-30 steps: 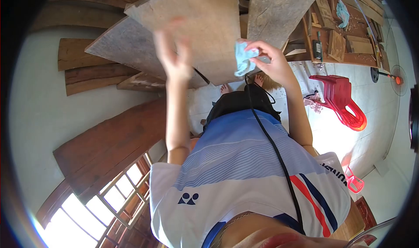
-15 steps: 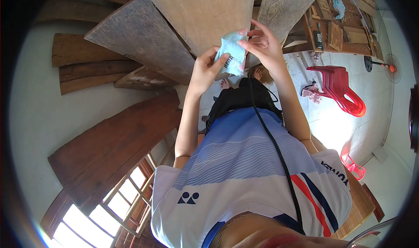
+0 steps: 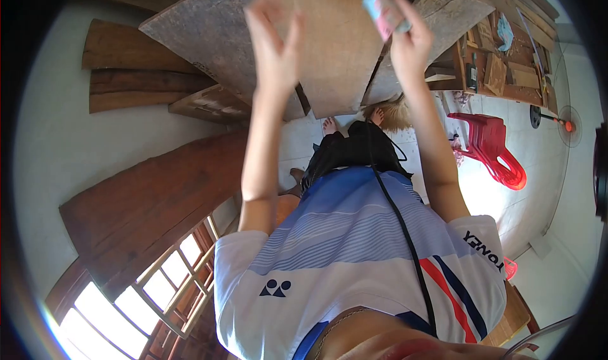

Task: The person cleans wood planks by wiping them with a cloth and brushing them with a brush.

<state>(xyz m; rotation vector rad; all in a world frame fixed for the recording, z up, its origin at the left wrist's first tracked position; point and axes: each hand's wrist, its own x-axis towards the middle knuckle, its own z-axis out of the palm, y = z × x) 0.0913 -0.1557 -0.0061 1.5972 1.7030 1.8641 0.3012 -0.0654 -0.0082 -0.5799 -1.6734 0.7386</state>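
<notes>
My right hand (image 3: pixel 411 40) grips a folded light blue cloth (image 3: pixel 379 10) with pink patches, above the right side of the wooden boards. The fingers partly cover it. Away to the left, my left hand (image 3: pixel 275 46) is raised with thumb and fingers apart, blurred by motion, and nothing shows in it. Beneath both hands lies a broad pale brown wooden board (image 3: pixel 335 49). A darker grey board (image 3: pixel 196 37) flanks it on the left, and another grey board (image 3: pixel 437 27) on the right.
On the right, a workbench (image 3: pixel 519 94) bears wood pieces and another light blue cloth (image 3: pixel 505 33). Stacked red plastic chairs (image 3: pixel 484 147) and a fan (image 3: pixel 568 126) stand beyond. A large reddish-brown slab (image 3: pixel 158 201) leans at left near a barred window (image 3: pixel 158 296). A black cable (image 3: pixel 399 214) hangs over my shirt.
My hands have separated and moved forward. The left hand has let go of the cloth; the right hand carries it forward and to the right.
</notes>
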